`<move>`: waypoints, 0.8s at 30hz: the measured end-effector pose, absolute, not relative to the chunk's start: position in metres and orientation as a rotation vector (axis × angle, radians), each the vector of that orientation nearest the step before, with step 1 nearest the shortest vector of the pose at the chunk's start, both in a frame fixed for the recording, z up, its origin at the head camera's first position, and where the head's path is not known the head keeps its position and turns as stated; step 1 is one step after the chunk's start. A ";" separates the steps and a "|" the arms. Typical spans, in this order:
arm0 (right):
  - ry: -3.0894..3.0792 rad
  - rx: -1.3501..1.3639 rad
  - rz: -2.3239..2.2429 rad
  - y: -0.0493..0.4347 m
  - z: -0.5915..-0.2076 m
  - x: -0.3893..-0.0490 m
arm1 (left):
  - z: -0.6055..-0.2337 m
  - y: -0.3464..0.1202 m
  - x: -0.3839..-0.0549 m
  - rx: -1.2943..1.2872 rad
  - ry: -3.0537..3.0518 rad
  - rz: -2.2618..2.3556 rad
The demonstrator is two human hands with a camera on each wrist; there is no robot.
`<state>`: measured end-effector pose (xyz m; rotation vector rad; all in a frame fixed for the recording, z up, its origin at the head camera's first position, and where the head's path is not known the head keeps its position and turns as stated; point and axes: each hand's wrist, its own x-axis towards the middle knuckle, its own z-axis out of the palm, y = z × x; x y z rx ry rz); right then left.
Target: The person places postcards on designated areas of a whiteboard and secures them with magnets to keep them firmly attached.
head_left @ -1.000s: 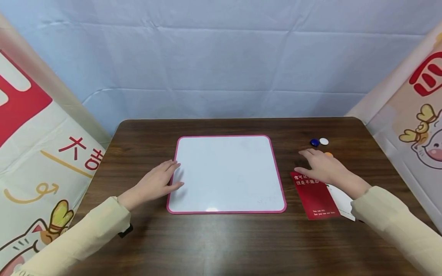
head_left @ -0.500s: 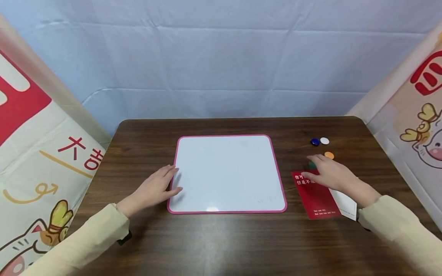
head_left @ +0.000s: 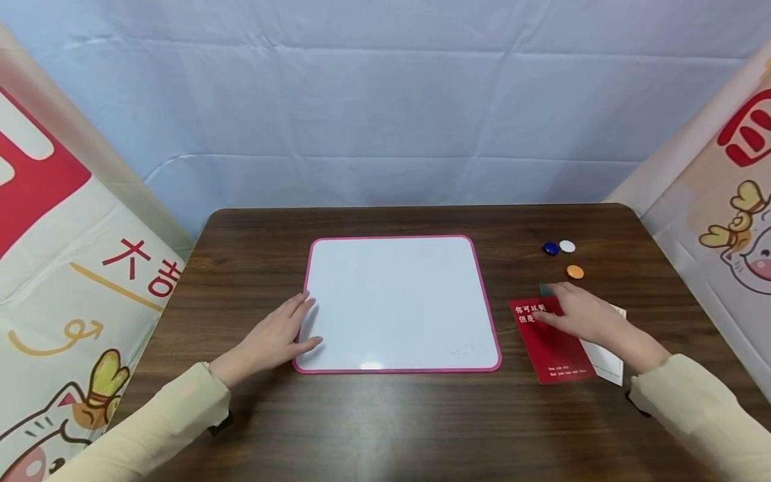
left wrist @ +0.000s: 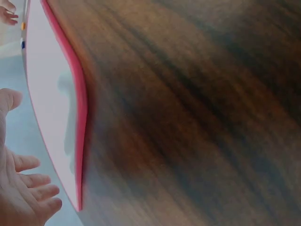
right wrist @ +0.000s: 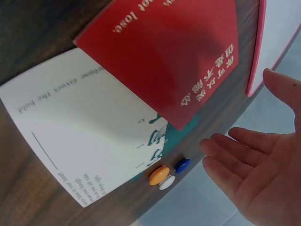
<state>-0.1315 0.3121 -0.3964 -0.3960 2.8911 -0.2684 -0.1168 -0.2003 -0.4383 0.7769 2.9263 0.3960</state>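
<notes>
In the head view my left hand (head_left: 271, 338) hovers at the left edge of the whiteboard (head_left: 397, 301), which has a pink rim; its fingers are extended and hold nothing. My right hand (head_left: 584, 314) is over a red card (head_left: 551, 348) with white lettering, fingers loosely extended. Beneath that hand, partly hidden, lie a white card (head_left: 607, 365) and a green card (head_left: 545, 290). The right wrist view shows the red card (right wrist: 169, 56) overlapping the white card (right wrist: 84, 127), the green card (right wrist: 181, 134) under both, and the right hand (right wrist: 258, 165) apart from them with nothing in its fingers.
Beyond the cards lie round magnet-like pieces: a blue one (head_left: 551, 248), a white one (head_left: 567, 246) and an orange one (head_left: 575, 272). Everything lies on a dark wooden table (head_left: 373, 428). A pale cloth (head_left: 385, 120) hangs behind it, with printed banners at both sides.
My right hand has moved right and slightly toward me over the cards, uncovering the orange piece and part of the green card. My left hand has shifted only slightly.
</notes>
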 end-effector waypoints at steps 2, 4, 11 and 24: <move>2.883 -0.392 -0.263 0.314 -0.399 -0.130 | -0.439 -0.200 -0.114 0.766 2.914 0.406; 2.876 -0.388 -0.266 0.316 -0.401 -0.129 | -0.441 -0.200 -0.112 0.762 2.909 0.407; 2.853 -0.354 -0.319 0.319 -0.406 -0.124 | -0.447 -0.202 -0.107 0.770 2.897 0.402; 2.841 -0.278 -0.373 0.325 -0.414 -0.114 | -0.455 -0.203 -0.100 0.733 2.863 0.405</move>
